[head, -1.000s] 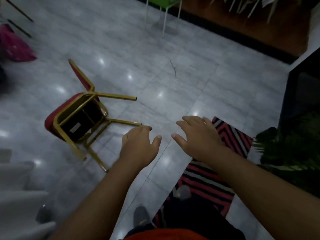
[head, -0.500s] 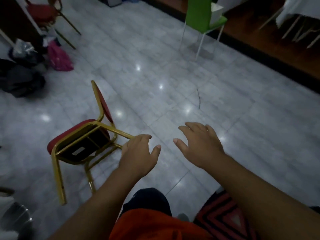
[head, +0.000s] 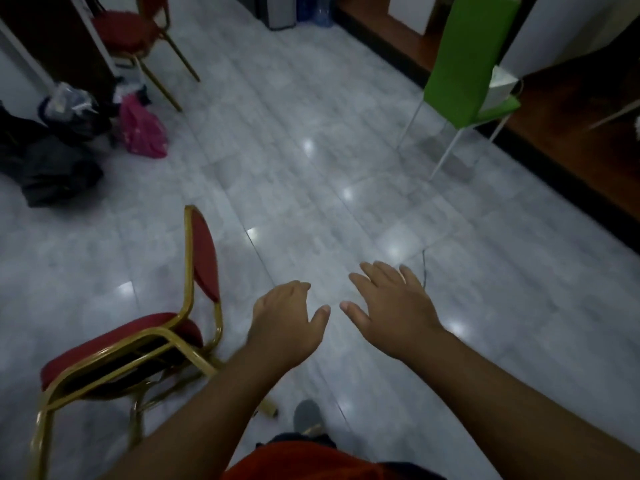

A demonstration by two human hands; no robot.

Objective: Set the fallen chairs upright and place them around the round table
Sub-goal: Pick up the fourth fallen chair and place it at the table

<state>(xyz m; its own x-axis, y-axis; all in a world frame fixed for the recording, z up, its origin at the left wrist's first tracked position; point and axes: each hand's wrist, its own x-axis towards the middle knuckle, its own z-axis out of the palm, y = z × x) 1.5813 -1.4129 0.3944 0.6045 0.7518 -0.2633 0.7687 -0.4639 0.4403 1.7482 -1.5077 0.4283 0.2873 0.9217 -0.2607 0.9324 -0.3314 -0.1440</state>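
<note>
Red-cushioned chair (head: 138,344) with a gold metal frame lies tipped on its side on the grey marble floor (head: 346,161), low and left of the person's 2 outstretched arms. Left hand (head: 284,327) hovers just beside the chair's back legs, its grip open and empty, fingers spread; right hand (head: 391,313) hangs over bare tile, grip likewise open, holding nothing. A green chair (head: 464,64) stands upright at upper right with a white box (head: 498,84) on its seat. A second red chair (head: 131,32) stands at upper left, beyond a pink bag (head: 143,129), a clear plastic bag (head: 67,98) and a heap of dark cloth (head: 45,161); what the bags contain cannot be made out. Compared with half a second ago, the fallen chair sits closer and lower in view, and the striped rug has dropped out of sight.
</note>
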